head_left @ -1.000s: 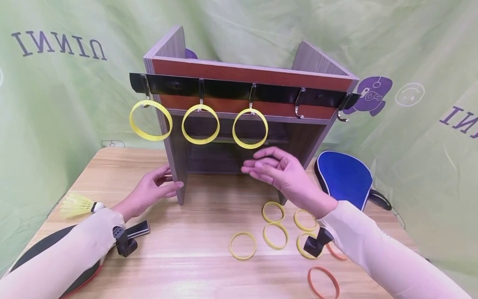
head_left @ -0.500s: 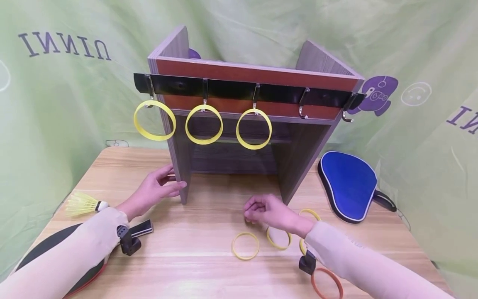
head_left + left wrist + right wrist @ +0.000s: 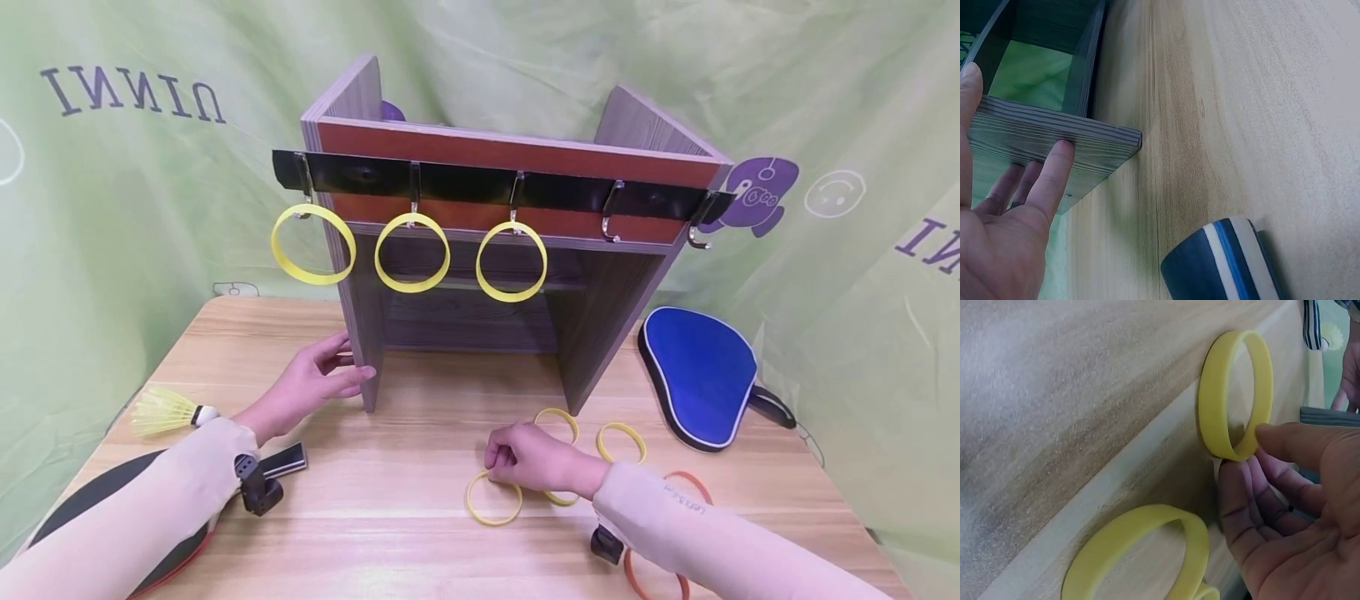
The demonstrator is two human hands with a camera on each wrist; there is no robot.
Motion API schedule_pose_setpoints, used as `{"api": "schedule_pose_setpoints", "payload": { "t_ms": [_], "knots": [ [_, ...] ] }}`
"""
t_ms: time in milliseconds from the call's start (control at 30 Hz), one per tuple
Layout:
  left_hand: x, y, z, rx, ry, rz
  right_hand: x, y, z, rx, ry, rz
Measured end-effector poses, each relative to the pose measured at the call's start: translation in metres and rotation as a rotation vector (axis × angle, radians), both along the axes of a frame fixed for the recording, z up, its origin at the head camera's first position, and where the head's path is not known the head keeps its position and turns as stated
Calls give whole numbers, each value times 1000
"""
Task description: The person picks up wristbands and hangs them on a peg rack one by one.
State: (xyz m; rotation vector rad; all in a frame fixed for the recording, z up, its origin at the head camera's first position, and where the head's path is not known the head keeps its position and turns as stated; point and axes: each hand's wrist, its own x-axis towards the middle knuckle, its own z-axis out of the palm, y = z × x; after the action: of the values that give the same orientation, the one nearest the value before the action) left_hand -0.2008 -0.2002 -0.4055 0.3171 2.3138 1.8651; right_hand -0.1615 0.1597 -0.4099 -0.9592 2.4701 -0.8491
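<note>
Left, near: dark racket (image 3: 178, 540) with red edge, partly under left sleeve. Shuttlecock (image 3: 168, 412) on table (image 3: 375, 533) farther out. Left hand (image 3: 303, 387) grasps near edge of shelf's (image 3: 517, 140) left side panel, thumb on one face, fingers on the other. Black hook rail (image 3: 465, 183) across shelf front; three hung rings (image 3: 415, 289), yellow, on its three left hooks. Right hand (image 3: 528, 457) is in front of shelf, thumb and fingers pinching far side of a yellow ring (image 3: 1213, 400) at table level; cannot tell if it lies fully flat. More loose yellow rings (image 3: 621, 426) right of it, one partly behind the hand. Orange rings (image 3: 693, 479) farther right, partly under right sleeve. Far right: blue case (image 3: 697, 375) on table beside shelf.
</note>
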Motion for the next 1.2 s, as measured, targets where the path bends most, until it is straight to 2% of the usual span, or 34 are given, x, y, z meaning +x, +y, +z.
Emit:
{"api": "schedule_pose_setpoints", "payload": {
  "t_ms": [300,667,767,1000,1200],
  "knots": [
    [0,0,0,-1,-2,-2,4,-3,2,51,78,33],
    [0,-1,0,7,-1,1,2,2,12,2,8,24],
    [1,0,1,7,-3,-1,1,5,13,-44,-73,14],
    [2,2,2,6,4,-2,-1,17,22,-196,-381,-59],
    [1,1,2,-4,8,-2,-5,31,39,-340,-526,-51]
  ]
}}
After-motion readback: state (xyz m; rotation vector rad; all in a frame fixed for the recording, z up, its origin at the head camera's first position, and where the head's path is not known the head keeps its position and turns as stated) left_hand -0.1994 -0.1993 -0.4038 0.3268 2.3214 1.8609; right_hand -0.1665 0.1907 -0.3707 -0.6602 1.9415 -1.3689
